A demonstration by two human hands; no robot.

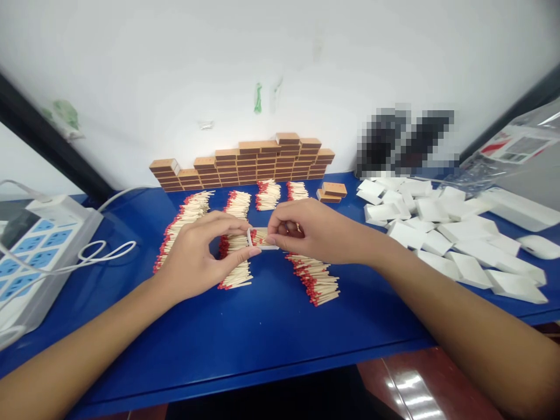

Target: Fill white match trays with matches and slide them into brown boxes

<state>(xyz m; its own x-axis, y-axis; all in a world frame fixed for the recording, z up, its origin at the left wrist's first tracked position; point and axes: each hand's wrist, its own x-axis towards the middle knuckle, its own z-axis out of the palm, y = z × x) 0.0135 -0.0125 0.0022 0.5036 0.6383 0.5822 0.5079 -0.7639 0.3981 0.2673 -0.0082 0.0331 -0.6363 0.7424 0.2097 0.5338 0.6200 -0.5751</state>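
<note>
My left hand (pixel 205 251) is closed on the end of a small white matchbox tray (pixel 268 247), thumb at the near side and fingers at the far side. Matches with red heads (pixel 259 235) lie inside the tray. Over its right end, my right hand (pixel 312 233) is pinched on matches, mostly hidden by the fingers. Loose matches lie in rows around both hands: a long row (pixel 186 219) at the left, a row (pixel 238 274) partly behind my left hand, and a row (pixel 317 283) below my right hand.
Brown matchboxes (pixel 258 160) are stacked against the white wall, with two more (pixel 334 189) nearby. White empty trays (pixel 437 221) are heaped at the right beside a white mouse (pixel 540 247). A power strip (pixel 39 251) with cables stands at the left of the blue table (pixel 271 326).
</note>
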